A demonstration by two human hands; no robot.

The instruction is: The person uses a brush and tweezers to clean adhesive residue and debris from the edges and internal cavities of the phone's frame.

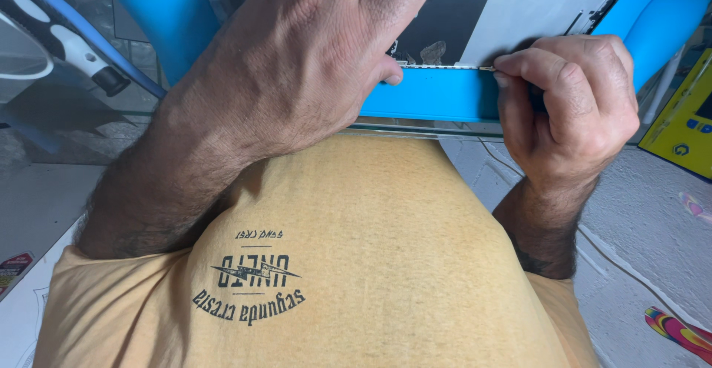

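Left hand (297, 57): large in the head view, laid palm down across the near-left part of the panel, fingers running out of the top of the frame; the thumb tip presses on the panel's near edge, just beside the thin strip. It holds nothing.
Right hand (571, 101): curled into a loose fist, thumb and forefinger pinching the right end of the thin strip at the panel's near edge.
Thin strip (445, 66): a narrow, pale, metallic-looking sliver lying straight along the seam between panel and blue frame, reaching from the left thumb to the right fingertips.
Flat panel (519, 5): rigid and rectangular, its bared surface part matt black, part smooth pale grey, with a thin dark rim and scuffed patches near the thumb.
Blue frame (423, 97): smooth, bright blue plastic, a flat bar under the panel's near edge and rounded arms rising at both sides.
Tabletop (89, 108): glass, reflective, with a thin edge showing just below the blue frame.
Shirt (356, 249): mustard-yellow knit cotton with a dark print, filling the lower frame.
Yellow object (686, 116): flat, glossy, at the right edge.
Floor (653, 212): rough pale concrete.
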